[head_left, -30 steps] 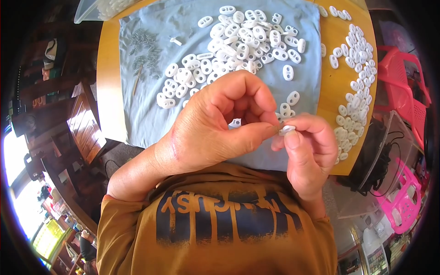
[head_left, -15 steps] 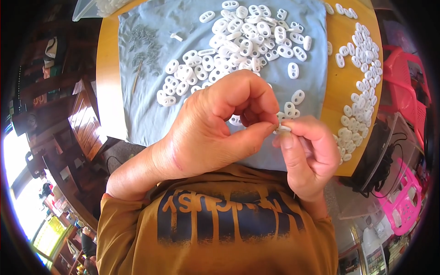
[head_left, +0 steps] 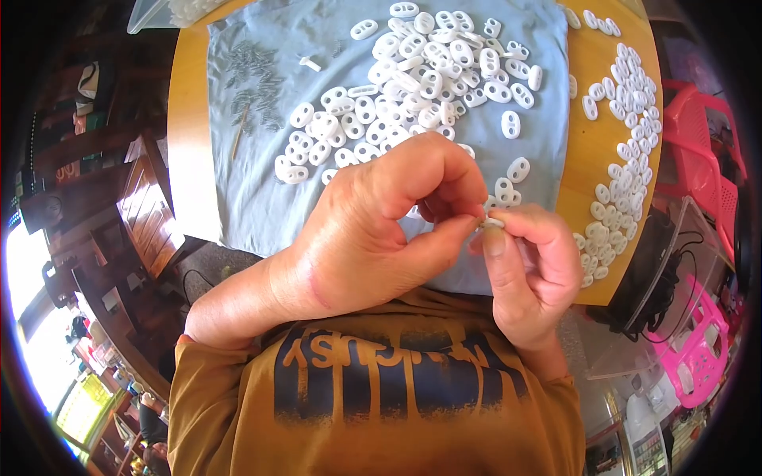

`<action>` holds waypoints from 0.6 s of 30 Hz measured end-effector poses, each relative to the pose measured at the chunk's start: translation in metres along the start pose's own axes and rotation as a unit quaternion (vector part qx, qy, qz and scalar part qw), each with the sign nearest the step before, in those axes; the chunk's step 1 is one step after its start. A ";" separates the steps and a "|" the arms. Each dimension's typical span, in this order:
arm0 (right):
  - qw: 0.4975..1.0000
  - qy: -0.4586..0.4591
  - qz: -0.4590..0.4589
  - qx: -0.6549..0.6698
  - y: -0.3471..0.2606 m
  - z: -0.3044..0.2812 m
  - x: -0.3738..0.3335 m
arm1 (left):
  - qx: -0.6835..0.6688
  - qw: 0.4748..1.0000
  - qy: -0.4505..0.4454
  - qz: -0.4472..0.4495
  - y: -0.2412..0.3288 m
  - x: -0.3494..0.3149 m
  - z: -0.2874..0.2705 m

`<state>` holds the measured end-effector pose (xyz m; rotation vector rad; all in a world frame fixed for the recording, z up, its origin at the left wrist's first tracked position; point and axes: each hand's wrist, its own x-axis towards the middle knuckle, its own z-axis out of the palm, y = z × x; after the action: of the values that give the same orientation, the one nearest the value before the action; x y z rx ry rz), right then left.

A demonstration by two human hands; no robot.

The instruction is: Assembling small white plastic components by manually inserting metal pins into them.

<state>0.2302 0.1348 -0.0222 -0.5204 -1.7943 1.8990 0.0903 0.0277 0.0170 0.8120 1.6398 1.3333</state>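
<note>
In front of my chest my two hands meet at the fingertips. My right hand pinches a small white plastic oval piece between thumb and forefinger. Thumb and forefinger of my left hand are pinched against that piece's left end; whatever lies between them is too small to make out. Beyond the hands lies a heap of white two-hole oval pieces, partly hidden by my left hand. A pile of tiny thin grey bits, perhaps springs, is at the far left.
A grey-blue cloth covers much of the wooden table. More white ovals line the table's right side. Near the grey pile lie a thin brown stick and a small white peg-like part. Pink plastic chairs stand at right.
My left hand has shifted slightly down and right, still pinching at the piece. The right hand keeps its hold on the white oval piece almost in place.
</note>
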 end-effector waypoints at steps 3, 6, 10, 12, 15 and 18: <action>0.999 0.005 0.019 0.042 -0.002 0.001 -0.001 | 0.001 1.000 -0.001 0.003 0.002 -0.001 -0.001; 0.994 -0.009 0.052 0.098 -0.006 0.002 0.001 | 0.007 1.000 -0.003 0.016 0.002 -0.001 -0.004; 0.982 -0.005 0.084 0.170 -0.009 0.005 0.002 | -0.004 1.000 -0.006 0.024 0.005 -0.002 -0.007; 0.980 -0.010 0.084 0.181 -0.011 0.005 0.003 | -0.062 0.998 -0.006 -0.007 0.006 -0.004 -0.008; 0.957 -0.013 0.130 0.259 -0.010 0.002 0.008 | -0.178 0.982 0.001 -0.065 0.006 -0.004 -0.009; 0.914 -0.018 0.195 0.355 -0.010 0.000 0.012 | -0.245 0.965 0.007 -0.096 0.002 -0.006 -0.011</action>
<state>0.2215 0.1416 -0.0119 -0.5921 -0.9246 2.6497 0.0830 0.0182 0.0210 0.3386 1.2766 1.5154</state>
